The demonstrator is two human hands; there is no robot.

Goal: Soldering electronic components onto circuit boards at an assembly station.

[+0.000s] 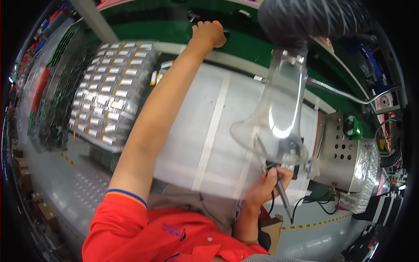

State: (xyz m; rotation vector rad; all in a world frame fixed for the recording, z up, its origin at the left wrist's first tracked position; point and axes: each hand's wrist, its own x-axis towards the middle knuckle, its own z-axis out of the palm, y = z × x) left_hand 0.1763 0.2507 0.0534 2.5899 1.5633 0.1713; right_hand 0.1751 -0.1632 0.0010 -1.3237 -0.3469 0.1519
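Observation:
My left hand point(209, 36) is stretched far out over the green conveyor belt point(174, 28), its fingers curled down around a small dark thing that is mostly hidden. Close to the body, my right hand point(268, 185) grips a slim dark tool point(283, 194) that tapers to a point toward the lower right, like tweezers. Just above that hand hangs the wide mouth of a clear fume hood point(281, 109). Small silver and dark parts beneath the hood are too blurred to name. Between my arms lies a white work surface point(187, 126) with pale tape strips.
Left stands a stack of clear trays point(113, 89) holding many silver, yellow-edged parts. A thick black duct point(314, 19) feeds the hood from above. At right sit a perforated metal box point(342, 153), a green spool point(352, 126) and black cables point(321, 201); a cardboard box point(271, 231) is below.

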